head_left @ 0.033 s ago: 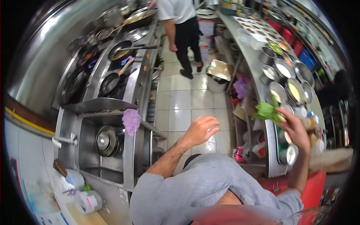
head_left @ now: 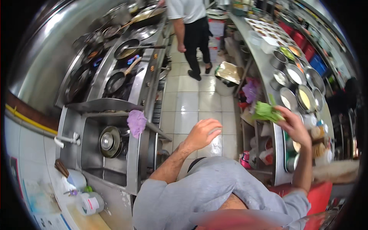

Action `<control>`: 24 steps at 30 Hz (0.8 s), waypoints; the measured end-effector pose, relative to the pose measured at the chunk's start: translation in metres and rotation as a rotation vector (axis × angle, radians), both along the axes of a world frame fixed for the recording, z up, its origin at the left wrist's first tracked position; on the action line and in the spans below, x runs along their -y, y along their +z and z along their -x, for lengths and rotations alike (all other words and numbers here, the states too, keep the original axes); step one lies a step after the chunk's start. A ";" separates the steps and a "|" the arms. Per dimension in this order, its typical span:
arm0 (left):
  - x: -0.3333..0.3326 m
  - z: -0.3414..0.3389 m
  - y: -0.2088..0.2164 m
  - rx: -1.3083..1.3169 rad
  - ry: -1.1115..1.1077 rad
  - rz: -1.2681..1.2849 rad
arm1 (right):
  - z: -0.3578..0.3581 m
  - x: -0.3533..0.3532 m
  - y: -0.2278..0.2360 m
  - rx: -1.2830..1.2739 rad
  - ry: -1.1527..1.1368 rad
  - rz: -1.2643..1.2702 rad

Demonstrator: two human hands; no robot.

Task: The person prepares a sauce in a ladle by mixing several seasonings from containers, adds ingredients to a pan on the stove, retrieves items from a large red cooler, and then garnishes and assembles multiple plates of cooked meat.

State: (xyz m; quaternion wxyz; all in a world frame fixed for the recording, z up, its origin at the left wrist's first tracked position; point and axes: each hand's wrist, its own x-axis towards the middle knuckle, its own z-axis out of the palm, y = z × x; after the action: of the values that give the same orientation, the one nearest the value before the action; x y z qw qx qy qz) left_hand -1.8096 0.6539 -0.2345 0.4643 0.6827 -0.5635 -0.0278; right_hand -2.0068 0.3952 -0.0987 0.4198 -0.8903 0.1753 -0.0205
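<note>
My right hand (head_left: 293, 124) grips a bunch of leafy greens (head_left: 264, 112) at its stem end, just off the left edge of the right-hand counter (head_left: 279, 153). The leaves point left, over the aisle. My left hand (head_left: 202, 134) is raised over the tiled floor, thumb apart from the loosely bent fingers, with nothing in it. Beside the right hand stand round metal pans, one with a yellow content (head_left: 304, 99) and one with a white content (head_left: 288, 98).
At left, a steel sink (head_left: 86, 153) holds stacked bowls, and a purple cloth (head_left: 137, 123) hangs on its edge. Behind it, pans sit on a stove with blue flames (head_left: 133, 59). Another person (head_left: 193, 38) stands in the aisle near a foil-topped bin (head_left: 229, 73).
My right hand has moved a little left with the leafy greens, away from the counter. My left hand has dropped slightly to the left. The view has shifted a little.
</note>
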 end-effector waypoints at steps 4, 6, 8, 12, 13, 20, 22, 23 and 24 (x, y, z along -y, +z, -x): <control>-0.044 -0.035 -0.012 -0.143 0.326 -0.046 | -0.170 0.018 -0.083 -0.051 0.322 -0.178; -0.059 -0.049 -0.020 -0.199 0.474 -0.075 | -0.237 0.021 -0.117 -0.112 0.396 -0.126; -0.071 -0.065 -0.023 -0.247 0.636 -0.102 | -0.298 0.024 -0.136 -0.122 0.494 -0.046; -0.071 -0.101 -0.022 -0.314 0.908 -0.073 | -0.406 0.029 -0.145 -0.064 0.633 0.024; -0.066 -0.112 -0.023 -0.295 0.946 -0.067 | -0.432 0.030 -0.145 -0.052 0.656 0.007; -0.024 -0.185 -0.002 -0.203 1.089 -0.087 | -0.616 -0.012 -0.129 0.176 0.760 -0.145; -0.025 -0.205 -0.003 -0.236 1.134 -0.075 | -0.666 -0.030 -0.125 0.240 0.791 -0.133; -0.028 -0.213 -0.004 -0.252 1.161 -0.073 | -0.686 -0.042 -0.120 0.253 0.790 -0.109; -0.033 -0.220 -0.006 -0.250 1.194 -0.066 | -0.704 -0.056 -0.113 0.269 0.792 -0.089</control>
State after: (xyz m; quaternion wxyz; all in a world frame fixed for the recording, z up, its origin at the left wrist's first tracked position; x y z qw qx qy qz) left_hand -1.5893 0.6869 -0.2408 0.4409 0.8863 -0.0235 0.1396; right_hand -1.3024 0.4508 -0.2121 0.4522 -0.8594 -0.2360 0.0339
